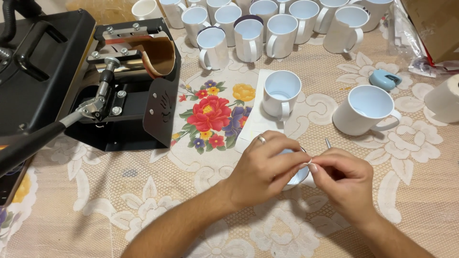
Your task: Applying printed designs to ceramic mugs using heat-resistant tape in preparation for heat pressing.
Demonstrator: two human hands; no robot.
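Covering the table (95, 210), floral lace cloth (210, 114) under white mugs (282, 36).

Mug (299, 176) at lower centre mostly hidden behind left hand (262, 169) & right hand (343, 184). Press machine (71, 81) cut off at left edge; top-row mugs (306, 9) cropped by upper edge.

Both forearms are bare, with no sleeves, watch or bracelet in view. The left hand (263, 169) wears a plain, pale metal band (261, 139) on its ring finger; the band is smooth, with no stone showing. The right hand (342, 184) carries no ring on the fingers that show. The fingernails are short and unpainted, one pale nail catching the light at the right thumb tip
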